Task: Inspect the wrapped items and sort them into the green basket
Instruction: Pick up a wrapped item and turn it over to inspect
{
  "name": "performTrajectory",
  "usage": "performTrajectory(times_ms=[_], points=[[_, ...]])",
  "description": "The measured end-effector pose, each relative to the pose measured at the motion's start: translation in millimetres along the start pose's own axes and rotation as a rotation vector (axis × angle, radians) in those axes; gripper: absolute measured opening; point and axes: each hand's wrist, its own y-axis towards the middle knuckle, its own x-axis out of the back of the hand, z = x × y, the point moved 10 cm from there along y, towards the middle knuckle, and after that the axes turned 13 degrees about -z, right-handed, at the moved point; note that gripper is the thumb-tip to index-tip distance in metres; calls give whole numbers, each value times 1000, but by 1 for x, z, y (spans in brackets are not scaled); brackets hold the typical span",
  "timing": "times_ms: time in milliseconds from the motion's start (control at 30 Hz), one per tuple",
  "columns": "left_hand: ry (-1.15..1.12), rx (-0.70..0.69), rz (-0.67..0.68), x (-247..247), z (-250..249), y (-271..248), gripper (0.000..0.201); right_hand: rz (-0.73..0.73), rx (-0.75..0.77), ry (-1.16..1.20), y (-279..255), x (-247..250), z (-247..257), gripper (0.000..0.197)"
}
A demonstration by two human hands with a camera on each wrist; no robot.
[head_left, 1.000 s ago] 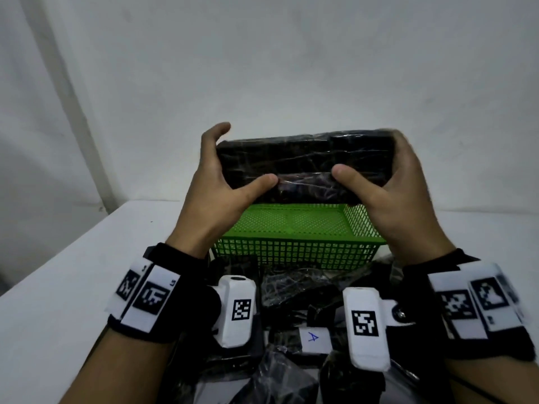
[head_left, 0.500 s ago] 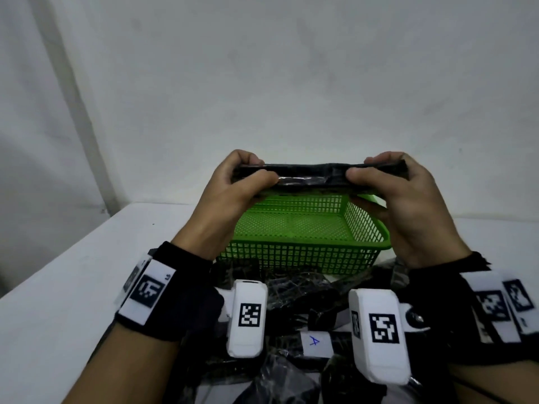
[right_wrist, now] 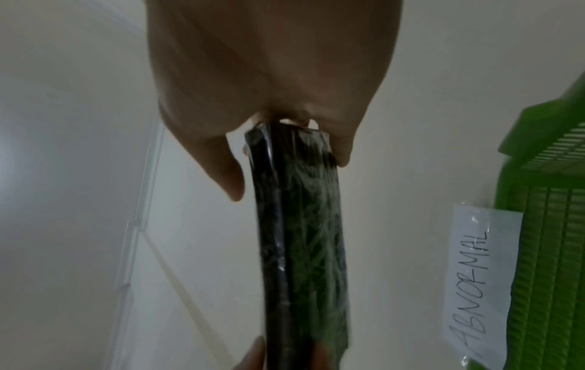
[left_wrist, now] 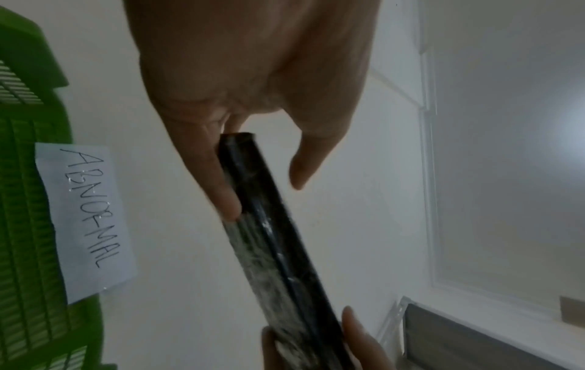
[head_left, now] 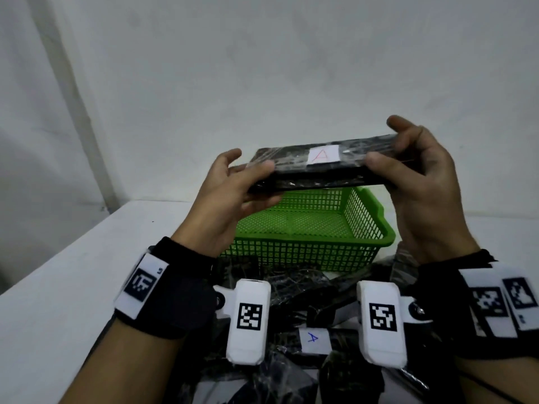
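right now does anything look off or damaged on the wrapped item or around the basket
Nothing looks damaged. The wrapped item is held slightly tilted over the green basket by the left hand and right hand; its film is wrinkled but shows no tear. Its white label reads A, while the basket's paper tag says ABNORMAL.

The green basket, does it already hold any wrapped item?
No, the green basket shows only its bare mesh floor; the wrapped item is held above it.

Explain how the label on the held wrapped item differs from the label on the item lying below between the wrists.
The held item's label bears a red "A"; the lower label bears a blue "A". The first is up in the air on the wrapped item over the green basket; the second lies low in the pile. Both are small white slips.
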Motion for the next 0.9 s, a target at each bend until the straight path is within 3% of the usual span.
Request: performTrajectory(times_ms=[67,133,167,267,433,600,667,700,800,900], points=[[22,-55,-5,0,-3,1,82,-10,12,-65,2,4,-5,61],[80,-114,20,-3,-5,1,86,-2,-102,-137,1,5,-22,84],[102,-142,24,-4,-7,0,83,-3,-189,-136,-1,4,-32,86],[117,-202,17,-5,-7,-1,70,-18,-291,-118,-5,2,-45,70],[216,-254,-52,-1,0,-1,66,-49,-130,-234,-4,3,-32,51],[302,-303,-63,-1,-2,-6,64,-88,-100,-258,-5,5,-33,52],[194,-219,35,-7,-4,-6,40,-78,-86,-270,-2,8,-28,58],[111,-114,100,-10,-2,-7,31,-52,-92,-270,-1,9,-26,63],[-121,250,279,-15,12,-18,58,69,-129,-201,-2,7,-24,72],[-113,353,463,-31,20,-37,59,137,-157,-211,-2,7,-27,73]])
